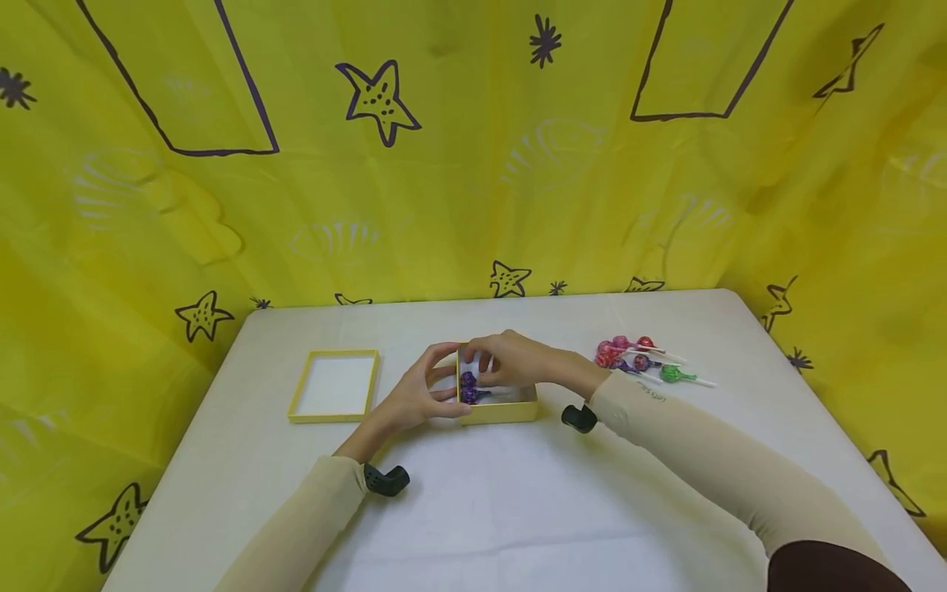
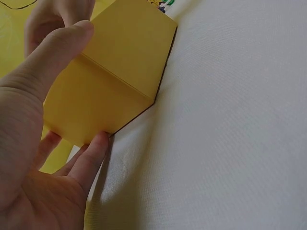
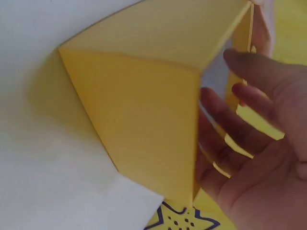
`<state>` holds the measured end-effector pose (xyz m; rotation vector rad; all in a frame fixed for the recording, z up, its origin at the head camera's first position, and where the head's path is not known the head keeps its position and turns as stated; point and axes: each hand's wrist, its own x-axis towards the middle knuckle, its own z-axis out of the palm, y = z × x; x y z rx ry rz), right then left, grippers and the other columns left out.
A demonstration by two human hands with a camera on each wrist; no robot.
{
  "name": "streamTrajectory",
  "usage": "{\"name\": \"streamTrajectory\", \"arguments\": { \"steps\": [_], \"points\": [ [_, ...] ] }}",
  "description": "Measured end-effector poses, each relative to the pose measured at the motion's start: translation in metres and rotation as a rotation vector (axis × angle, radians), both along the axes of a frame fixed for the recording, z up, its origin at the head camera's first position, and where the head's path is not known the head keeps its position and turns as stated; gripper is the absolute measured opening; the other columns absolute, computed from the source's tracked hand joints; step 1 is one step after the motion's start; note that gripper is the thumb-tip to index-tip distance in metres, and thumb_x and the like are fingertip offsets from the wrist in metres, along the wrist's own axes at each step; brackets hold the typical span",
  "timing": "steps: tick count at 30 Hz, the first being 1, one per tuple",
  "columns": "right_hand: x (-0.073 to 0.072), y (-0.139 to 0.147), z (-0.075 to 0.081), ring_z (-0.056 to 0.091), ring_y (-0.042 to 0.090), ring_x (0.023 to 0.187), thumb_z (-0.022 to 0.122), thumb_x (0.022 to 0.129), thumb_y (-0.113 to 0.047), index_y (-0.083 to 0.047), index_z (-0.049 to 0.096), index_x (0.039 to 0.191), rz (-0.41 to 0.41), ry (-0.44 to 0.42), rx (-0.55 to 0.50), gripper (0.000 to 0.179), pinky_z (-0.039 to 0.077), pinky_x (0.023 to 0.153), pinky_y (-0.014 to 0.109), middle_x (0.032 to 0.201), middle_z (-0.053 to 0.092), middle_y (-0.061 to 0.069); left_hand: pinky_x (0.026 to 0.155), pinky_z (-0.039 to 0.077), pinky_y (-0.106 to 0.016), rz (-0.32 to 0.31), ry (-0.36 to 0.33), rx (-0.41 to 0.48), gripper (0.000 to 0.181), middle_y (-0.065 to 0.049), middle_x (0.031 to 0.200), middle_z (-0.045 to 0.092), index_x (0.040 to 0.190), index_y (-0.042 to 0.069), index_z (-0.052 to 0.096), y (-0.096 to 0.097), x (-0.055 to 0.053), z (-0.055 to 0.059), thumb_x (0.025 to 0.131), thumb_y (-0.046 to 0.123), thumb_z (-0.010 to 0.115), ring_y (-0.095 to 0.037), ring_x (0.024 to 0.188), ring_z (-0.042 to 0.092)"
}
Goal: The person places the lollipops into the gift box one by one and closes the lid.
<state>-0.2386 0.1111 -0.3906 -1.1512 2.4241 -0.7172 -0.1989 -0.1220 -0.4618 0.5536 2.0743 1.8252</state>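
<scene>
Head view, left hand (image 1: 414, 396) gripping yellow box (image 1: 499, 413), right hand (image 1: 518, 360) over it, fingers (image 3: 232, 115) loosely parted, sleeve lettering (image 1: 651, 392) illegible

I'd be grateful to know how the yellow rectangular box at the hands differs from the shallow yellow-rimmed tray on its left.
The yellow rectangular box has taller walls than the shallow yellow-rimmed tray. The box holds purple lollipops; the tray shows a bare white floor. The left hand holds the box, while the tray lies untouched. Both have yellow sides and pale interiors.
</scene>
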Motion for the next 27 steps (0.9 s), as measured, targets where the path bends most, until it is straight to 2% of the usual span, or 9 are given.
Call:
{"name": "streamTrajectory", "arguments": {
  "steps": [5, 9, 12, 16, 19, 27],
  "points": [
    [0.004, 0.015, 0.012, 0.068, 0.029, 0.099, 0.075, 0.095, -0.012, -0.005, 0.059, 0.135, 0.048, -0.014, -0.036, 0.044, 0.060, 0.091, 0.044, 0.115, 0.070, 0.017, 0.105, 0.053, -0.038, 0.003, -0.011, 0.004, 0.099, -0.004, 0.166, 0.026, 0.154, 0.019, 0.034, 0.000, 0.000, -0.001, 0.075, 0.002, 0.091, -0.034, 0.145, 0.042],
    [0.008, 0.030, 0.020, 0.067, 0.035, 0.104, 0.078, 0.093, -0.016, -0.010, 0.058, 0.135, 0.026, -0.012, -0.058, 0.047, 0.058, 0.094, 0.051, 0.117, 0.070, 0.016, 0.105, 0.053, -0.037, 0.012, -0.021, -0.005, 0.099, -0.001, 0.165, 0.027, 0.153, 0.021, 0.035, 0.001, 0.000, -0.003, 0.075, 0.003, 0.092, -0.032, 0.144, 0.043],
    [0.011, 0.042, 0.027, 0.067, 0.031, 0.106, 0.080, 0.092, -0.018, -0.015, 0.059, 0.135, -0.010, 0.021, -0.062, 0.048, 0.059, 0.090, 0.049, 0.117, 0.071, 0.009, 0.105, 0.053, -0.037, 0.017, -0.024, -0.011, 0.099, -0.001, 0.165, 0.028, 0.153, 0.022, 0.036, 0.001, 0.000, -0.003, 0.074, 0.004, 0.092, -0.032, 0.144, 0.042],
    [0.014, 0.061, 0.038, 0.067, 0.027, 0.105, 0.081, 0.091, -0.021, -0.015, 0.059, 0.135, -0.062, 0.065, -0.065, 0.049, 0.061, 0.085, 0.047, 0.116, 0.071, 0.003, 0.106, 0.053, -0.037, 0.018, -0.031, -0.010, 0.099, -0.001, 0.165, 0.027, 0.153, 0.022, 0.036, 0.002, 0.000, -0.003, 0.074, 0.004, 0.093, -0.033, 0.145, 0.042],
    [0.015, 0.077, 0.044, 0.068, 0.027, 0.103, 0.081, 0.091, -0.021, -0.015, 0.059, 0.136, -0.092, 0.090, -0.067, 0.050, 0.061, 0.084, 0.046, 0.116, 0.071, 0.005, 0.106, 0.053, -0.038, 0.014, -0.027, -0.006, 0.100, -0.003, 0.166, 0.026, 0.154, 0.021, 0.036, 0.001, 0.000, -0.003, 0.074, 0.003, 0.092, -0.034, 0.145, 0.041],
    [0.015, 0.122, 0.045, 0.068, 0.020, 0.099, 0.083, 0.088, -0.018, -0.018, 0.061, 0.134, -0.204, 0.166, -0.067, 0.051, 0.062, 0.079, 0.038, 0.113, 0.070, 0.001, 0.106, 0.052, -0.037, 0.007, -0.017, -0.017, 0.099, -0.001, 0.165, 0.027, 0.153, 0.022, 0.035, -0.001, -0.002, -0.002, 0.074, 0.002, 0.092, -0.032, 0.145, 0.042]
  ]
}}
